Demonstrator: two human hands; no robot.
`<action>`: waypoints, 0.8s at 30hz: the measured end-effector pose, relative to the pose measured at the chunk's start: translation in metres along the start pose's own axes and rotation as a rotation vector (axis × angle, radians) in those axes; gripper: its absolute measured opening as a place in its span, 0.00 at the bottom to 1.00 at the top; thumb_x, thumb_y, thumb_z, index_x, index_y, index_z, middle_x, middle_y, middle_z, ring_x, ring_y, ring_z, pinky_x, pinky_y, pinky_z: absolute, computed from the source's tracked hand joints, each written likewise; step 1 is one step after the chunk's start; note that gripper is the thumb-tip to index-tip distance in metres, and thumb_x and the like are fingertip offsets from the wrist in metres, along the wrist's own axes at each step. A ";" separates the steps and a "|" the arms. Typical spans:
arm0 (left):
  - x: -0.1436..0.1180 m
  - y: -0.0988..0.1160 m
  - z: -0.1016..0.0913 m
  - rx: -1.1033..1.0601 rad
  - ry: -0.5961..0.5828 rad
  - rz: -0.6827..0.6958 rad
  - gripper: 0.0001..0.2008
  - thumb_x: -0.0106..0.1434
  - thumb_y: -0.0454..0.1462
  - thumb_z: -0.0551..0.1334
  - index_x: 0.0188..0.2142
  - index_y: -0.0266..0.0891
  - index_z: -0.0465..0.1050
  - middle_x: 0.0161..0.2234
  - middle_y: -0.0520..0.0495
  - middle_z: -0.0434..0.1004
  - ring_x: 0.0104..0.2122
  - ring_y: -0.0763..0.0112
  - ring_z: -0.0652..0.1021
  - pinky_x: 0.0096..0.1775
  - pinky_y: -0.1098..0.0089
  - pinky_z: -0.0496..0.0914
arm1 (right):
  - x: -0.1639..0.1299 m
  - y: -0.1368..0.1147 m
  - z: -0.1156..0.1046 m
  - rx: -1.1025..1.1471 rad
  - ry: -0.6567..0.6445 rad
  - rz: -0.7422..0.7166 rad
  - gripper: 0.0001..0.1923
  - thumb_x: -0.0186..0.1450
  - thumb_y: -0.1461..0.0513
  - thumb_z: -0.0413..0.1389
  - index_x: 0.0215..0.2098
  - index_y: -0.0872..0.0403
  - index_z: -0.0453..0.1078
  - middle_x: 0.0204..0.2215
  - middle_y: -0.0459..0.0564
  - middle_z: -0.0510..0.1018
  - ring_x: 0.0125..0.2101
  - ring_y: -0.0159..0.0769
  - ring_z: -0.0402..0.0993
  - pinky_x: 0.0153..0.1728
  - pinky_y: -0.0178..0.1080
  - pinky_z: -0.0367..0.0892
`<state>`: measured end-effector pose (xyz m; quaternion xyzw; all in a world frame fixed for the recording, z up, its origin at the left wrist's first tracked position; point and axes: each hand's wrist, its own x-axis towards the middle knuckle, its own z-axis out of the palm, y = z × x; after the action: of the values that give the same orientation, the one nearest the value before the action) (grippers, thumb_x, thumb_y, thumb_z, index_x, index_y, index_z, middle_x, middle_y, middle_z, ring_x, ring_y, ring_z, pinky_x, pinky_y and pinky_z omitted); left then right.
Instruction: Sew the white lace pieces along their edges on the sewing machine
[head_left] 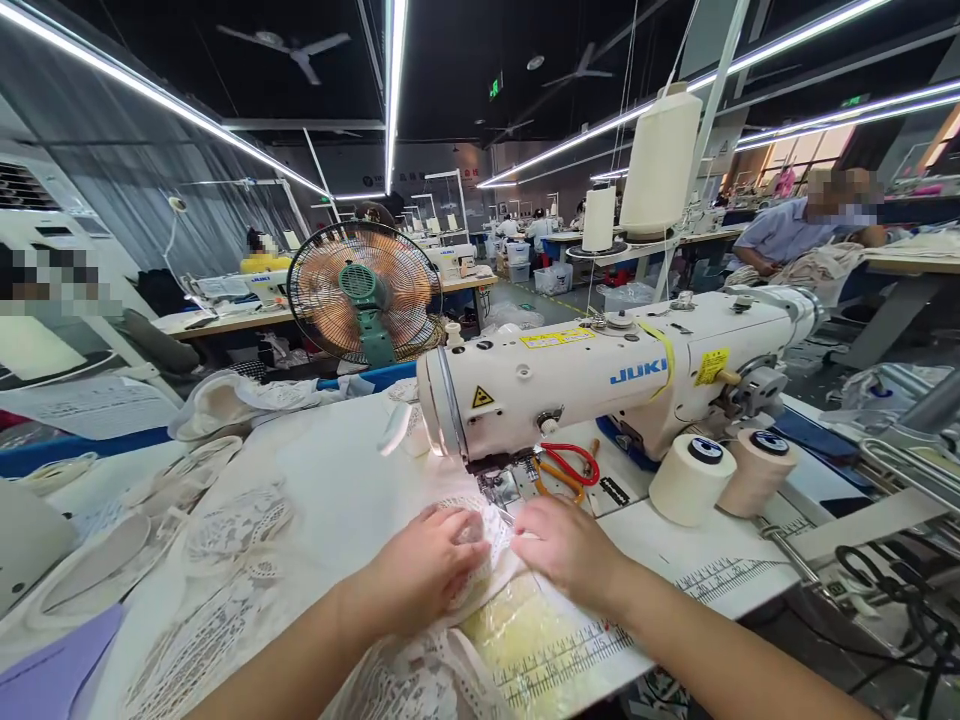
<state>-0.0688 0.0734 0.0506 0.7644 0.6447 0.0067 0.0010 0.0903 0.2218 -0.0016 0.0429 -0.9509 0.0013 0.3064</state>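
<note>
My left hand lies flat on a piece of white lace fabric, fingers pressing it onto the table just in front of the presser foot. My right hand pinches the lace's right edge beside the needle plate. The white JUKI sewing machine stretches across behind both hands. Red-handled scissors lie under its arm, close to my right hand.
Two thread cones lie on the table at right; tall spools stand behind the machine. More lace pieces cover the table at left. A fan stands behind. Other people sit at far tables.
</note>
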 end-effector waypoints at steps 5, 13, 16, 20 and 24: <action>-0.009 0.026 0.015 -0.120 0.130 0.055 0.10 0.59 0.28 0.54 0.36 0.40 0.70 0.41 0.44 0.74 0.45 0.63 0.72 0.53 0.59 0.63 | -0.011 -0.005 0.001 0.117 0.034 -0.092 0.06 0.61 0.68 0.52 0.27 0.55 0.67 0.30 0.45 0.75 0.32 0.35 0.64 0.31 0.38 0.59; -0.009 0.021 0.026 -0.078 0.221 0.082 0.13 0.61 0.33 0.56 0.46 0.42 0.68 0.39 0.44 0.72 0.40 0.62 0.72 0.51 0.52 0.63 | -0.011 -0.009 0.007 0.210 0.036 -0.072 0.07 0.62 0.68 0.49 0.28 0.55 0.67 0.30 0.47 0.76 0.33 0.36 0.64 0.33 0.38 0.61; -0.007 0.014 0.029 -0.090 0.245 0.109 0.12 0.63 0.33 0.54 0.45 0.42 0.68 0.43 0.44 0.73 0.43 0.61 0.72 0.52 0.53 0.60 | -0.011 -0.010 0.007 0.212 -0.006 -0.051 0.07 0.61 0.68 0.49 0.32 0.55 0.68 0.32 0.48 0.76 0.34 0.37 0.64 0.35 0.39 0.63; -0.004 0.007 0.029 -0.069 0.239 0.115 0.13 0.64 0.34 0.53 0.47 0.42 0.68 0.42 0.45 0.74 0.41 0.62 0.73 0.51 0.53 0.60 | -0.012 -0.011 0.008 0.175 -0.042 -0.016 0.07 0.61 0.68 0.50 0.34 0.56 0.69 0.32 0.50 0.75 0.34 0.39 0.65 0.37 0.41 0.64; 0.000 -0.001 0.027 -0.049 0.223 0.121 0.13 0.65 0.33 0.51 0.46 0.43 0.70 0.42 0.44 0.74 0.41 0.62 0.73 0.51 0.54 0.60 | -0.013 -0.012 0.007 0.152 -0.029 0.003 0.09 0.61 0.68 0.49 0.37 0.56 0.69 0.35 0.52 0.74 0.36 0.40 0.65 0.37 0.41 0.65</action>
<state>-0.0697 0.0740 0.0237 0.7962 0.5932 0.1072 -0.0525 0.0976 0.2107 -0.0147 0.0645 -0.9525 0.0735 0.2884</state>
